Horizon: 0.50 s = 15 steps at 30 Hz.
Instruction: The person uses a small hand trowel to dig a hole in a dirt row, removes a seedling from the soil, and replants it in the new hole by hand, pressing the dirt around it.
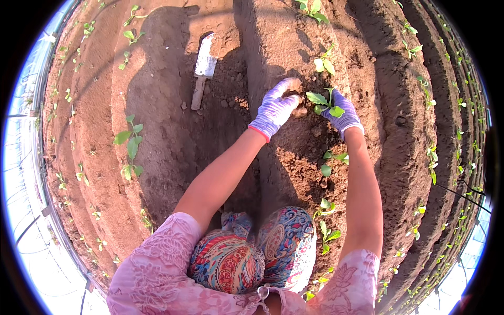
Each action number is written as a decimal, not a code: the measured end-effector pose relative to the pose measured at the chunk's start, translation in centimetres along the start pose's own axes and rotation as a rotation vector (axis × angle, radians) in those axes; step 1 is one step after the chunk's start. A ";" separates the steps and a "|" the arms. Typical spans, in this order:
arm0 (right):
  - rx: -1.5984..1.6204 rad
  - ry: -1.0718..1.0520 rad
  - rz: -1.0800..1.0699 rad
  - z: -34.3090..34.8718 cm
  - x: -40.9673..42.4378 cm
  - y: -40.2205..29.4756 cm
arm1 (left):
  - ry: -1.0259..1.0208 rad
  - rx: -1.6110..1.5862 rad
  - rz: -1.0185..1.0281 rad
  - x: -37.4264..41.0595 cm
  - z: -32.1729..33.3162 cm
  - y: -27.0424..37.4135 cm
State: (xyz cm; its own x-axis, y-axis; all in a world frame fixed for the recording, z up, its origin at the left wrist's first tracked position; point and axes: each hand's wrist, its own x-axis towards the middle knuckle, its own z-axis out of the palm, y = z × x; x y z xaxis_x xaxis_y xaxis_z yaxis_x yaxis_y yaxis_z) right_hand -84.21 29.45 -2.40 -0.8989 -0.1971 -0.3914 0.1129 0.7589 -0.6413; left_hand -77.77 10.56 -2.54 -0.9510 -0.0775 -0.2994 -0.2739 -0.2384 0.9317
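My left hand (pixel 277 103), in a purple-and-white knit glove with soil-browned fingertips, reaches down to the ridge. Its thumb and fingers are spread against loose soil (pixel 311 130), just left of a leafy green seedling (pixel 326 103). On the seedling's other side is my right hand (pixel 343 110), gloved alike. Leaves cover part of its fingers, so whether they grip the stem cannot be seen. Up and to the left, a trowel (pixel 205 59) with a whitish, soil-smeared blade lies in the furrow, its handle towards me.
More seedlings (pixel 325 65) stand along this ridge, some close to my knees (pixel 285 244). Uprooted-looking or drooping seedlings (pixel 132 145) lie on the ridge at left. Parallel planted ridges (pixel 413 118) continue on the right. Pale sheeting (pixel 27 157) borders the far left.
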 end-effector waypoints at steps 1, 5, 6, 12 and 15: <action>0.340 -0.032 0.112 -0.5 -0.5 -0.6 | 0.087 -0.070 0.005 -1.0 -1.3 -0.3; 0.297 0.093 0.131 -5.4 -6.1 -2.4 | 0.353 0.181 -0.003 -5.0 -11.1 -4.7; 0.389 0.186 0.070 -6.3 -6.9 -1.7 | 0.323 0.565 -0.041 -6.5 -13.8 -6.6; 0.811 0.442 -0.110 -6.4 -12.5 -5.6 | -0.117 1.464 0.033 -17.6 -9.0 -11.2; 0.887 0.238 -0.190 -2.9 -12.6 -8.0 | -0.282 1.308 -0.177 -21.9 -8.5 -12.4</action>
State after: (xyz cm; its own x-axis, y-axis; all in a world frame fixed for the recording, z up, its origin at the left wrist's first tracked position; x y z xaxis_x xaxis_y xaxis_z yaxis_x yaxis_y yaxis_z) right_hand -75.02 27.59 9.56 -0.9874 -0.0627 -0.1455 0.1483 -0.0427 -0.9880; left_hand -52.34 7.02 -9.31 -0.8426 0.0954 -0.5300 -0.1797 0.8780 0.4437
